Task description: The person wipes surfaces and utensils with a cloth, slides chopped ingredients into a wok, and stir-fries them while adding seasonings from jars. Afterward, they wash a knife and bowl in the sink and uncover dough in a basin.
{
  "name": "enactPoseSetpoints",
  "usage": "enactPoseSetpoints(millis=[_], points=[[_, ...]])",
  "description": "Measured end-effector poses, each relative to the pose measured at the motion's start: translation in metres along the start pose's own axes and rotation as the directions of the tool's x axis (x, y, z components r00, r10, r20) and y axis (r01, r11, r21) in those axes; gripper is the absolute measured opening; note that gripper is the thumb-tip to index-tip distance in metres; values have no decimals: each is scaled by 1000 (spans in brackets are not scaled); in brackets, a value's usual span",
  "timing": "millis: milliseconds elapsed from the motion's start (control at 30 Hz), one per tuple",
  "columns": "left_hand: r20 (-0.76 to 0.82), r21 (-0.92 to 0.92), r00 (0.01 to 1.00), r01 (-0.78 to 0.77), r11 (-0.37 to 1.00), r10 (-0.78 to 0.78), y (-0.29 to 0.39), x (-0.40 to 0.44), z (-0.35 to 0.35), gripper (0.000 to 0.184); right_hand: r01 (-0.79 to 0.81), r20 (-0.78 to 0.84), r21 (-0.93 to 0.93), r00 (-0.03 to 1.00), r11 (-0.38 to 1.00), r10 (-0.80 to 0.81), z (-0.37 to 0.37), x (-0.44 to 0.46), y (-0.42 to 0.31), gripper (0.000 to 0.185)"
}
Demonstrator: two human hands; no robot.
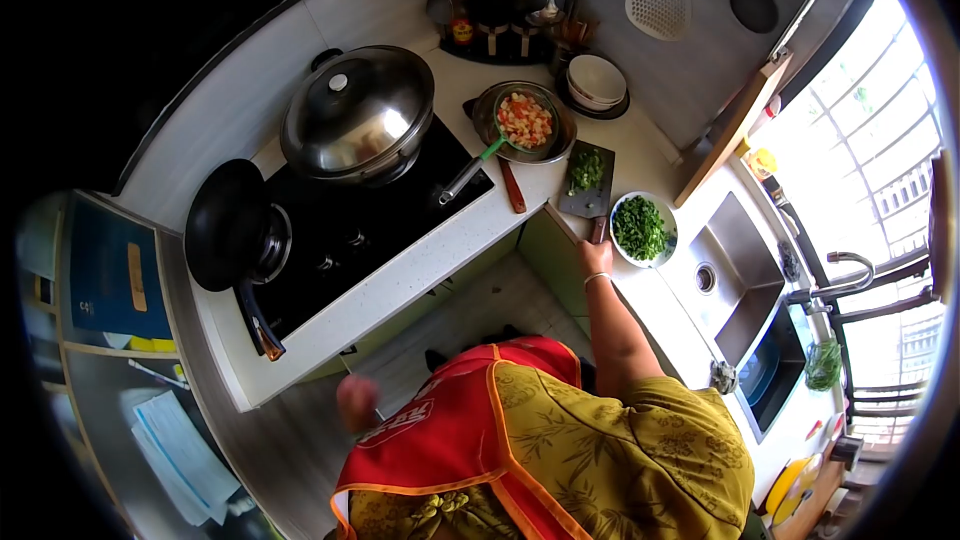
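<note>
One cleaver (pixel 580 205) with chopped greens (pixel 586 171) on its blade is at the counter (pixel 655 297), its handle gripped in my right hand (pixel 596 257). Right of the cleaver is a white bowl (pixel 646 264) of greens; left, a strainer (pixel 491 150) of diced food. My left hand (pixel 357 401), well apart from the cleaver, is too blurred to tell its grip.

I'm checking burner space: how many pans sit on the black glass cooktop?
2: a large silver metal pan with a domed lid at the right end of the cooktop, and a black frying pan at its left end.
</note>
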State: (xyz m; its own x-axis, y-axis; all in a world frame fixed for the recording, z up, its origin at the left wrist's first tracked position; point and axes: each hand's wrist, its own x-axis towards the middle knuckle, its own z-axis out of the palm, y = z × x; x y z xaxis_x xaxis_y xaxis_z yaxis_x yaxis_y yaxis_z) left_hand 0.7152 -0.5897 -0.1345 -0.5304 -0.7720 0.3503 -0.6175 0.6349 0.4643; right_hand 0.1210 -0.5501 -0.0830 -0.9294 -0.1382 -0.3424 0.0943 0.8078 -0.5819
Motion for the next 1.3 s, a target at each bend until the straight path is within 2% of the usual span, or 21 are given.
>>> enactPoseSetpoints(millis=[33,100,133,167,200,267,400,467,533,600,667,700,733,800,867,967,1067,1100,1200,1267,1300], points=[[-5,-293,949,300,908,-316,5,-2,6,36,28,16,66,999,997,-29,-1,4,2,51],[82,-551,804,529,646,-589,23,-3,12,35,49,-5,75,999,996,-49,-2,4,5,50],[179,-665,636,641,384,-751,58,23,-5,34,67,-25,86,998,994,-65,-3,2,7,50],[305,-731,438,676,87,-846,84,43,-16,34,93,-39,87,995,992,-89,0,5,15,47],[303,-733,437,675,86,-847,95,51,-19,34,96,-38,86,995,992,-92,-2,0,18,47],[402,-726,315,682,-90,-860,111,62,-21,34,96,-66,113,994,989,-89,-8,-17,19,39],[451,-686,308,720,-104,-838,127,72,-12,34,241,-86,97,969,966,-233,-18,-41,48,32],[523,-735,617,676,57,-588,117,65,2,31,242,-71,115,969,963,-235,-24,-54,65,30],[458,-793,782,574,203,-422,121,75,15,30,298,37,41,953,954,-299,-47,-80,69,30],[482,-664,614,722,197,-625,189,129,-7,29,315,123,7,942,949,-314,-61,-99,77,30],[339,-774,871,473,420,-355,195,142,3,27,364,262,69,892,929,-369,-75,-121,75,29],[241,-671,958,278,688,-153,206,164,-9,26,381,327,62,866,923,-379,-79,-132,69,29],[196,-502,977,29,864,81,219,188,-26,26,396,359,56,849,917,-388,-80,-142,65,29],[186,-374,935,-216,902,301,238,213,-33,27,541,431,116,728,833,-533,-76,-158,57,26],[185,-283,854,-427,859,486,240,221,-20,36,564,511,212,632,798,-583,-60,-167,52,25],[270,-162,788,-529,833,553,230,228,-18,37,639,571,279,491,717,-658,-38,-194,18,24],[276,21,822,-524,851,499,199,243,-39,38,646,574,417,359,639,-737,-18,-224,-30,25],[269,111,831,-528,842,486,187,249,-49,39,649,610,393,345,651,-713,-21,-240,-55,25],[209,152,871,-478,865,444,149,272,-92,32,635,639,401,323,660,-698,-3,-272,-109,33],[134,130,886,-461,878,445,119,286,-115,26,690,621,398,282,604,-731,15,-289,-143,32],[125,152,896,-441,885,425,106,293,-130,24,655,641,423,272,627,-717,22,-299,-158,31]])
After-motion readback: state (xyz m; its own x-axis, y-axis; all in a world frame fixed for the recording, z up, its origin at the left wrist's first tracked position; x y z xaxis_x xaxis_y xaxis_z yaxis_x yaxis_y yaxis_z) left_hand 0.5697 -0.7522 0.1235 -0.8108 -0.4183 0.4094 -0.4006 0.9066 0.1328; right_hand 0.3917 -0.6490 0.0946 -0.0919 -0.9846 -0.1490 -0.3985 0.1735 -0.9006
